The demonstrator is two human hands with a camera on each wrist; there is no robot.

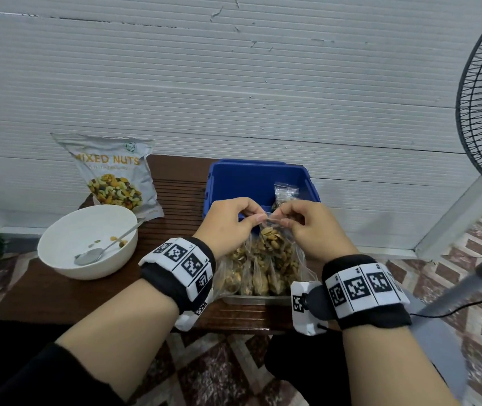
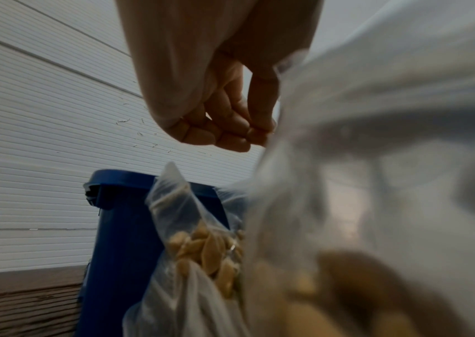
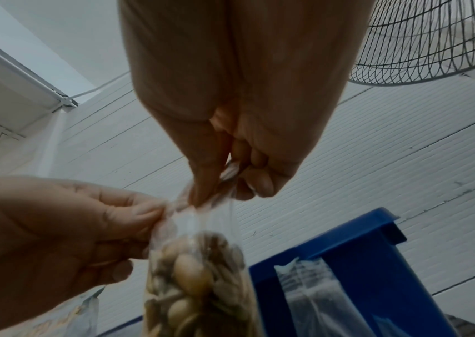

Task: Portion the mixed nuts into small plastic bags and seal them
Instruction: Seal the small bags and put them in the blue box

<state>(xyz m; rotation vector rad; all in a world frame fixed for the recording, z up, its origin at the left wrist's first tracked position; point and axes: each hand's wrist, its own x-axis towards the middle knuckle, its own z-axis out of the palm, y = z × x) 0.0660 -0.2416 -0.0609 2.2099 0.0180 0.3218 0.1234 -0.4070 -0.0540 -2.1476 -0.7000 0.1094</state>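
— How do you reckon that small bag will handle?

— Thin, soft film with a loose load of nuts sagging at the bottom. Light, I'd judge, but floppy and a bit slick, so it wants holding by the flat top strip, above the nuts, never by the belly.

— And where is it now?

— Hanging in the air over the desk, just above the near tray of filled bags and on the near side of the blue bin. The nuts sit below both hands; only the mouth is up between the fingers.

— What are the hands doing?

— The left hand pinches the left end of the mouth between thumb and curled fingers. The right hand pinches the right end, thumb against forefinger, with the film trapped between them. The strip runs taut from one pinch to the other.

— Is it sealed?

— Cannot tell; the strip is too small and partly hidden by the fingertips. My guess is the closure is being pressed along.

— Anything else about?

— A white bowl with a spoon sits on the left, nearly empty, and the mixed nuts pouch stands behind it.
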